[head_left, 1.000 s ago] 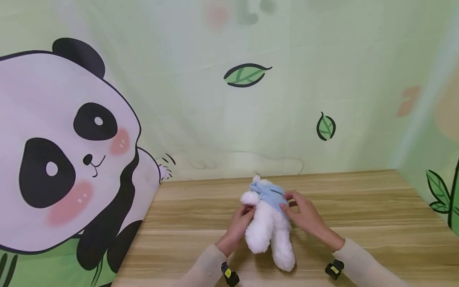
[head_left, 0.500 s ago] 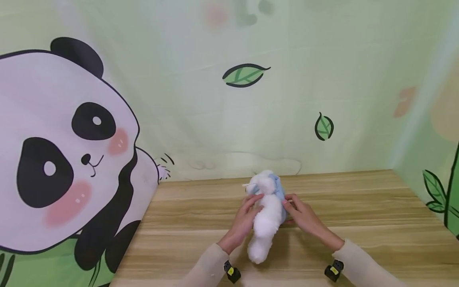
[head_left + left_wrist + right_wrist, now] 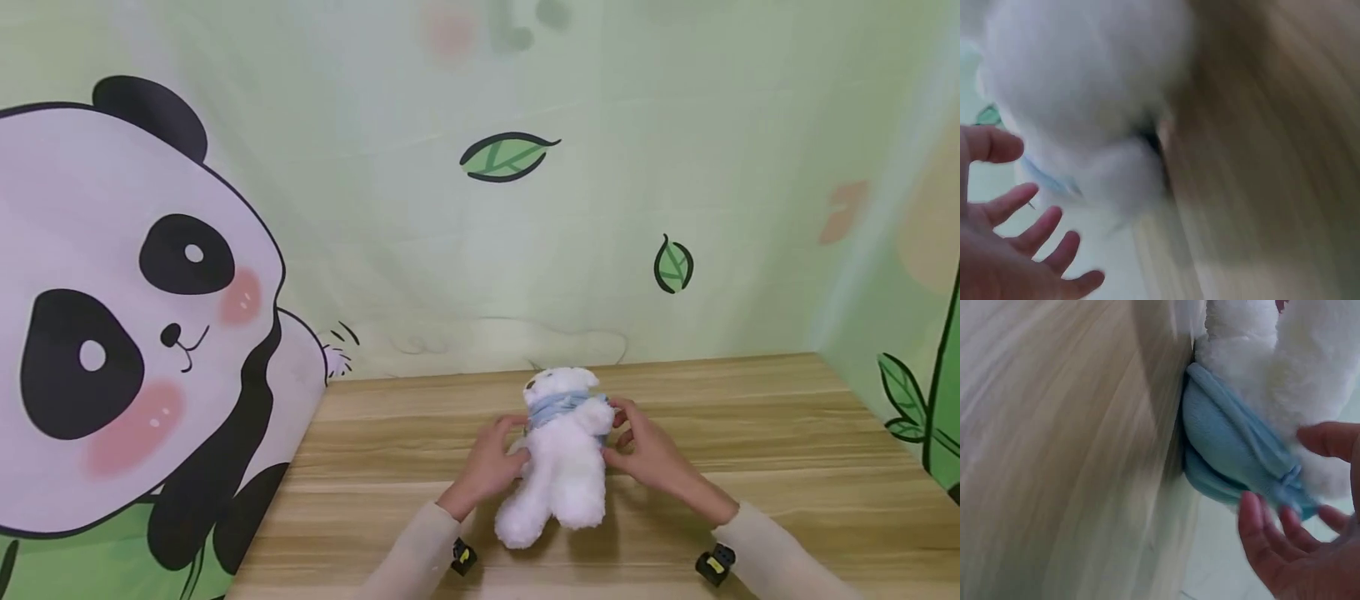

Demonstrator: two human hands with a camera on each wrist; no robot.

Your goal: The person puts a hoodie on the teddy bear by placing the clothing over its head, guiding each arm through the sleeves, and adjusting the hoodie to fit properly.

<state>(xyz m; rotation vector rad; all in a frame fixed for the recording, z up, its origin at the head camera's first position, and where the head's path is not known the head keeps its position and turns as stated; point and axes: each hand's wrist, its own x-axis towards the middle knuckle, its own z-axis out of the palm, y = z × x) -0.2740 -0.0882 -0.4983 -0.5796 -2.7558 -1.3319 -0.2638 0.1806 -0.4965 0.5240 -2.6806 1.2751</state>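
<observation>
A white plush bear [image 3: 566,471] with a light blue cloth [image 3: 558,405] around its neck lies belly up on the wooden table, its head toward the wall. Beside the bear on the left is my left hand [image 3: 487,462]; in the left wrist view its fingers are spread and slightly bent, and the blurred fur [image 3: 1085,69] lies past them. My right hand [image 3: 651,450] is at the bear's other side. In the right wrist view its parted fingers are close to the blue cloth [image 3: 1229,437]; whether they touch it, I cannot tell.
The wooden table [image 3: 405,467] ends at a pale green wall cloth [image 3: 390,208] printed with leaves. A large printed panda [image 3: 150,292] covers the left side. Small black devices sit at both wrists.
The bear has rolled over from its earlier pose, past its side, to belly up, and its face now shows. Both hands have drawn a little apart, the left one leftward.
</observation>
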